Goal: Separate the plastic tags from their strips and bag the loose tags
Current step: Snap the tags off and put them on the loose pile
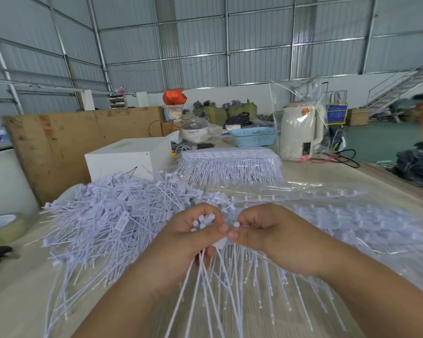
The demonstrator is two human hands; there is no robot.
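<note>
Metal-walled warehouse, pale worktable (12, 296) | loose tag pile (103, 215) heaped on it, left of the hands | left hand (188, 242) curled round a bunch of tags (204, 220), tails hanging toward camera | right hand (266, 230) pinching what looks like one tag head (236, 224), touching the left | uncut tag strips (230, 164) beyond the pile, bagged

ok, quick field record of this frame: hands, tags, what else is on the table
left hand: grips a bunch of separated tags, heads up
right hand: pinches one tag head beside the bunch
loose tags pile: heaped on table, left of the hands
uncut strips: stacked behind, in clear plastic
white box: behind the pile
bagging: none seen
</note>
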